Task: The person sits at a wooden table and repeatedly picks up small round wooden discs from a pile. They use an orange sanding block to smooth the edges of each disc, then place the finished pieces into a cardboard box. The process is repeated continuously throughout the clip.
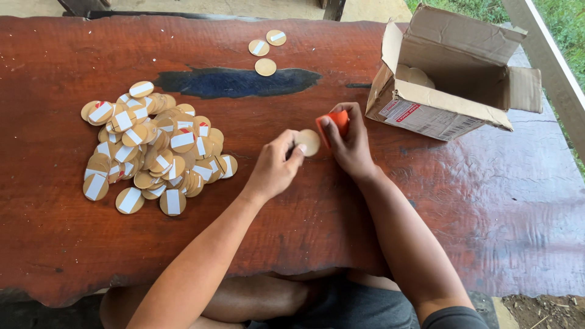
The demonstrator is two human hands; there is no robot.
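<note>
Left hand point(274, 167) pinches a round tan wooden disc point(309, 142) above mid-bench, grip closed on its left rim. Right hand point(348, 143), just right of it, clasps an orange tape dispenser point(336, 123) touching the disc's right edge.

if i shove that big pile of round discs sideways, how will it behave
The pile of discs is loose and overlapping, so it would probably spread, not move as one. The discs look thin and flat, likely light, sliding on the glossy table rather than rolling.
</note>
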